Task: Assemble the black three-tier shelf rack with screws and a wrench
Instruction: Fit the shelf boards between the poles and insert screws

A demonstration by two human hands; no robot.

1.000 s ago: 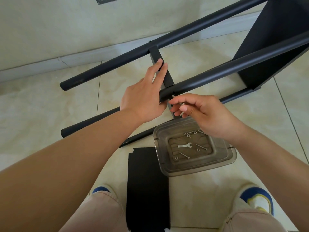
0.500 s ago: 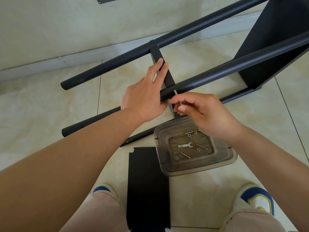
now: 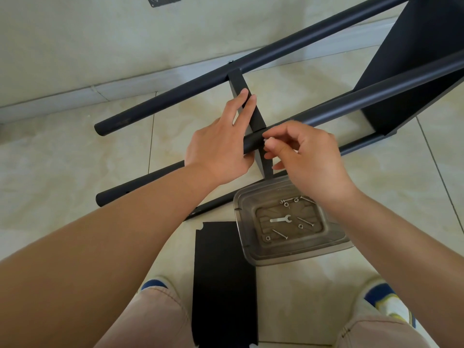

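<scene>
One Screw at the Tube Joint: Risks

Right hand [image 3: 308, 159]: pinches a screw [image 3: 266, 140] against the near tube [image 3: 356, 101].
Left hand [image 3: 221, 146]: wraps that tube, fingers lying along the crossbar [image 3: 247, 106].
Risks: screw slips from the fingertips, or enters off-line and binds if the holes shift.
Nearby: tray [image 3: 241, 237] with wrench [image 3: 280, 219], spare screws, nuts; loose shelf panel [image 3: 223, 285] on floor.

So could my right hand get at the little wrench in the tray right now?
Probably yes, once freed: the wrench lies uncovered in the open tray, just below your right hand, which is now pinching a screw at the pole.
</scene>
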